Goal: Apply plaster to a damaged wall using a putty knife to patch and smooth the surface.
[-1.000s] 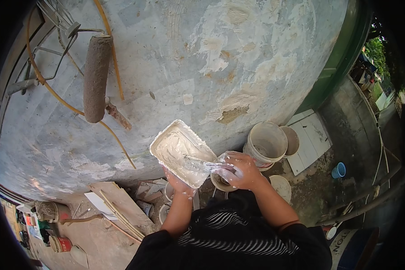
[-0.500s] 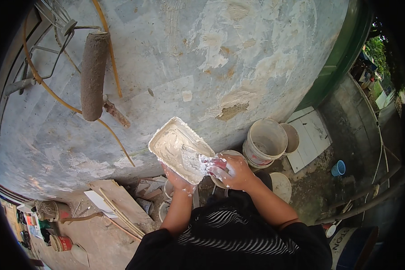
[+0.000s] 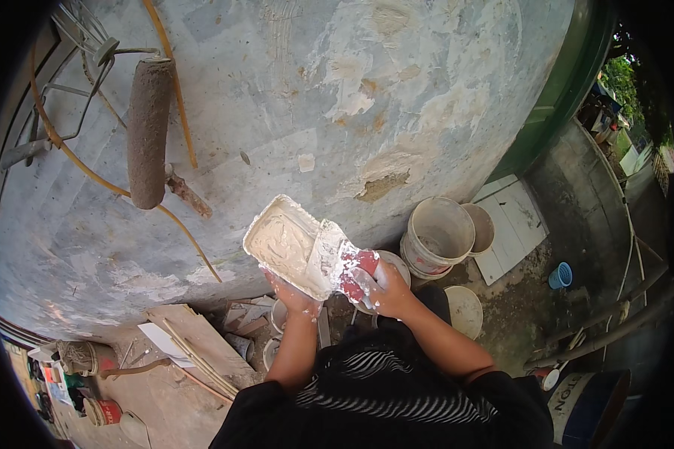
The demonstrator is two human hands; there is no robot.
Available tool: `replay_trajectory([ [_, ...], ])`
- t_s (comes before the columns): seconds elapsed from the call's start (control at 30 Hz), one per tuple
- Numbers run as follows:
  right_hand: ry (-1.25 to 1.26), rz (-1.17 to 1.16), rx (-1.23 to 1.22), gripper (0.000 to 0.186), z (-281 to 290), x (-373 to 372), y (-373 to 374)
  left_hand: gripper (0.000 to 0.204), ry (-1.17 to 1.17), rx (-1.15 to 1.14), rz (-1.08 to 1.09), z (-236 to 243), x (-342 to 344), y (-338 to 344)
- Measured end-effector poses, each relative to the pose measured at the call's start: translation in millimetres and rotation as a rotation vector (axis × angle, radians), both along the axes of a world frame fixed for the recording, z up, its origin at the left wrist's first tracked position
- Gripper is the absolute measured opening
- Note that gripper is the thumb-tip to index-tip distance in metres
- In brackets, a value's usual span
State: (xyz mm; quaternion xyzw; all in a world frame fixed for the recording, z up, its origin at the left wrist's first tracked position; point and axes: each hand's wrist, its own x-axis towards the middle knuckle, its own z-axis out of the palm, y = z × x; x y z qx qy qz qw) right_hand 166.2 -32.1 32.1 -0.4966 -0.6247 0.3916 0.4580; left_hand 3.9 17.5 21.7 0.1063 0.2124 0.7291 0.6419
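A rectangular tray (image 3: pixel 260 262) caked with pale putty rests in my left hand (image 3: pixel 293 294), which grips it from below and along its near side. Creamy putty (image 3: pixel 283 238) fills the tray's bottom in smeared ridges. My right hand (image 3: pixel 386 290) is closed round the red, putty-spattered handle of a putty knife (image 3: pixel 325 247). The knife's wide blade, coated in putty, lies across the tray's right end. White smears cover the fingers of both hands. Ahead stands a grey wall (image 3: pixel 225 112) with rough, patched plaster and a chipped hollow (image 3: pixel 383 187).
A paint roller (image 3: pixel 150 135) hangs on the wall at upper left beside a yellow cable (image 3: pixel 90 173). White buckets (image 3: pixel 438 232) stand at right near a white board (image 3: pixel 508 224) and a blue cup (image 3: pixel 560 275). Wooden boards (image 3: pixel 210 340) lie on the ground at left.
The putty knife has turned so its blade lies across the tray's right end, clear of the middle. The tray has shifted slightly left.
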Motion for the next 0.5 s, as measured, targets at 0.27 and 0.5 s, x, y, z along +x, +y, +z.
replay_trajectory([
  [0.27, 0.503, 0.034, -0.252, 0.024, -15, -8, 0, 0.068, 0.087, -0.061, -0.006, -5, 9, 3],
  [0.5, 0.758, -0.004, -0.389, 0.025, -14, -15, 0, 0.068, 0.077, -0.082, 0.011, -14, 10, 5],
])
